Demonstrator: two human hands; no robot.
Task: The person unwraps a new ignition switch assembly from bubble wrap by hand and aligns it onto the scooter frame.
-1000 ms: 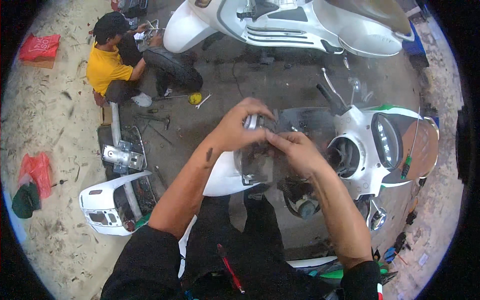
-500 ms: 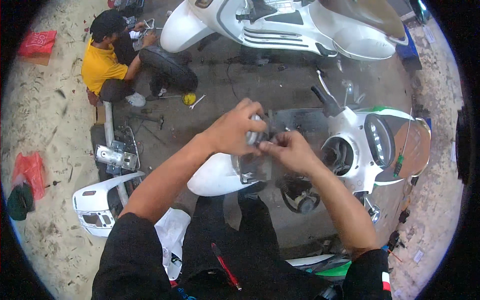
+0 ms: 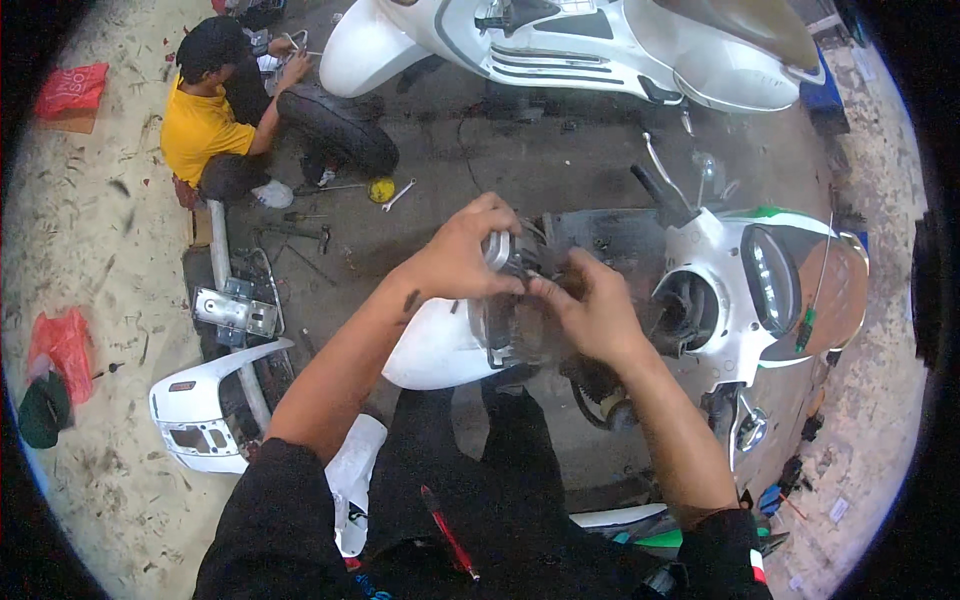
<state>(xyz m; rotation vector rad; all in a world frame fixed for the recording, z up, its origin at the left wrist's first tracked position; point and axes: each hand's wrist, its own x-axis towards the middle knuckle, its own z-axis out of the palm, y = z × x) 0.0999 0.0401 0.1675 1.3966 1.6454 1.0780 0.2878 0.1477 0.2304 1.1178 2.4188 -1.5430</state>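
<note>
Silver-grey part [image 3: 497, 250], at the frame's centre, is gripped in our left hand [image 3: 455, 255]. Our right hand [image 3: 602, 310] has thumb and fingers drawn close at the part's dark, blurred end; we cannot tell whether they pinch it. We note a white rounded panel [image 3: 435, 350] below and a white scooter [image 3: 640, 60] across the upper frame.

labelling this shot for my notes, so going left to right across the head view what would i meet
lower red bag → white panel → left hand → right hand → headlight → green screwdriver
</note>
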